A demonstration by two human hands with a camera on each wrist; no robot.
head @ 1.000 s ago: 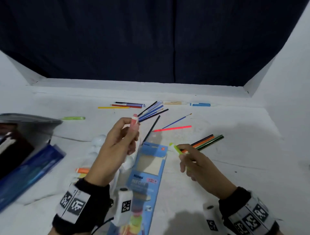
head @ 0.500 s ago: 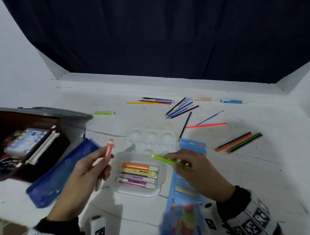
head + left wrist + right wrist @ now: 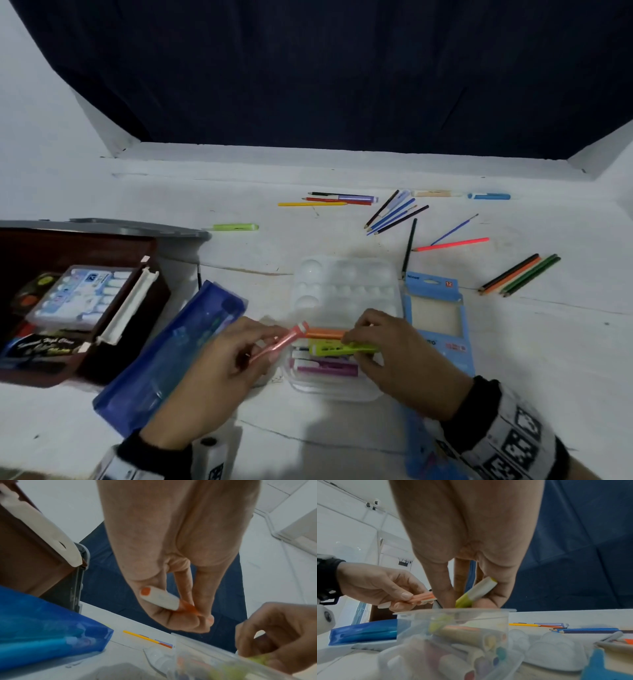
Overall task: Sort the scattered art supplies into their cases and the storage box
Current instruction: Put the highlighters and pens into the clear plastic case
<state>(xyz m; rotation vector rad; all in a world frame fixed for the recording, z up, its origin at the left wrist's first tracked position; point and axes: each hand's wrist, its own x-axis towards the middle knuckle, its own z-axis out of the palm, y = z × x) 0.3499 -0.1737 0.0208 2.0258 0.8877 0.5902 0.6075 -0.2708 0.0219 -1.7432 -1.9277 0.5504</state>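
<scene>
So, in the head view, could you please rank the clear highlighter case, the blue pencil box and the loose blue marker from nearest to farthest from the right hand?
1. Clear highlighter case: directly under the right hand.
2. Blue pencil box: just to its right.
3. Loose blue marker: far back, right.

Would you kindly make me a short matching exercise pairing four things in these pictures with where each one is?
Things:
1. pink marker
2. green marker
3. yellow pencil
4. paint tubes

Places:
A. in the storage box
B. held by the right hand
C. loose on the table
D. held by the left hand

Pairs: 1-D, 2-B, 3-C, 4-A
</scene>
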